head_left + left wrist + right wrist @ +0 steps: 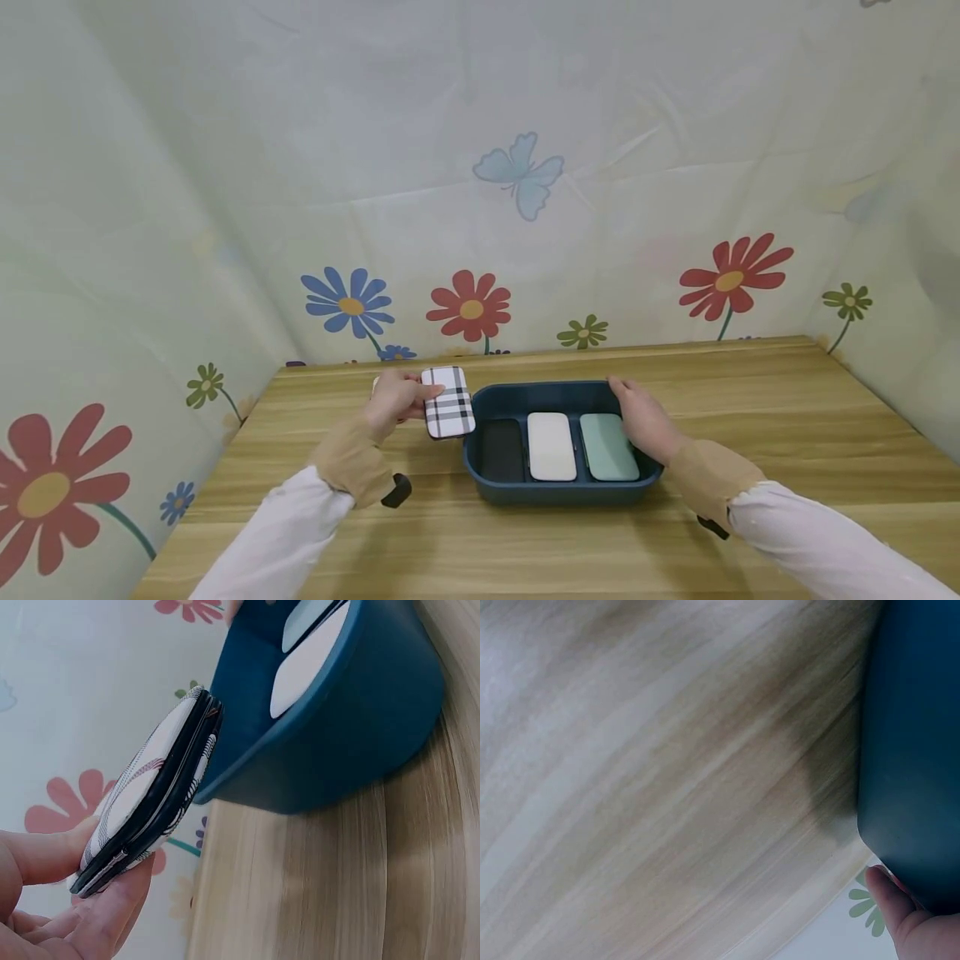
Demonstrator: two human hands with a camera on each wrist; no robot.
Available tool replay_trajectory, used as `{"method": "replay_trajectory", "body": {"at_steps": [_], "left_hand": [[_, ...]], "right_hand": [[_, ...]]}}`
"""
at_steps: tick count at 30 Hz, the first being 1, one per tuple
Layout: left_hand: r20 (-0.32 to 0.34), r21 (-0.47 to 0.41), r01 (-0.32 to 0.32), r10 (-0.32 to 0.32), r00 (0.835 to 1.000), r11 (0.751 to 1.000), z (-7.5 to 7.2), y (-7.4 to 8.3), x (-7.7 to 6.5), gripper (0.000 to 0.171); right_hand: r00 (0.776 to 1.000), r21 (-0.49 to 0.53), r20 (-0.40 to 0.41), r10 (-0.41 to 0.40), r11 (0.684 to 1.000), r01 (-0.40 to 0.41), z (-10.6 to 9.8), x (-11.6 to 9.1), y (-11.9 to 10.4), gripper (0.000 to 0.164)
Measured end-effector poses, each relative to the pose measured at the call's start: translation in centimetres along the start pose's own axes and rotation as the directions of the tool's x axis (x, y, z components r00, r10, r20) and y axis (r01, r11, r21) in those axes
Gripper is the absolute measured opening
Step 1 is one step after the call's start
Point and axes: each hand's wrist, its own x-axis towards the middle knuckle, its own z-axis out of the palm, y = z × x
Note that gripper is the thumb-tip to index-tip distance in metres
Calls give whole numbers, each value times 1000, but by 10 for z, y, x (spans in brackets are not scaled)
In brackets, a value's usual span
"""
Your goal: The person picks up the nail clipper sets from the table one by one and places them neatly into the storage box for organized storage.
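Note:
My left hand (392,398) pinches a flat case with a black-and-white plaid cover (449,403), thumb on top. Its rounded black edge and small clasp show in the left wrist view, where the plaid case (146,795) looks closed. The case is held up just beside the left end of a dark blue box (558,494). My right hand (648,423) grips the box's right end at the rim. Inside the box lie a white case (551,447) and a pale green case (609,447), with a black rectangle (501,451) at the left.
The box stands on a wood-grain table (780,417). Behind the table and at both sides hangs a pale curtain (600,275) printed with flowers and a butterfly. A white sleeve (273,533) covers the left forearm.

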Motion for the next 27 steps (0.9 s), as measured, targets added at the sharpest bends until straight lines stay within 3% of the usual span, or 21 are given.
{"method": "replay_trajectory", "body": {"at_steps": [8,21,27], "left_hand": [[37,-11,-19,20,999,1000,17,1,0,21],[69,-15,-24,25,997,1000,35,-1,4,32],[72,37,-27,25,997,999,39,0,5,36]], "right_hand": [[1000,13,22,23,1000,-23,0,2,0,56],[999,0,23,28,1000,-28,1,3,0,56],[999,5,23,24,1000,-24,0,2,0,55]]}}
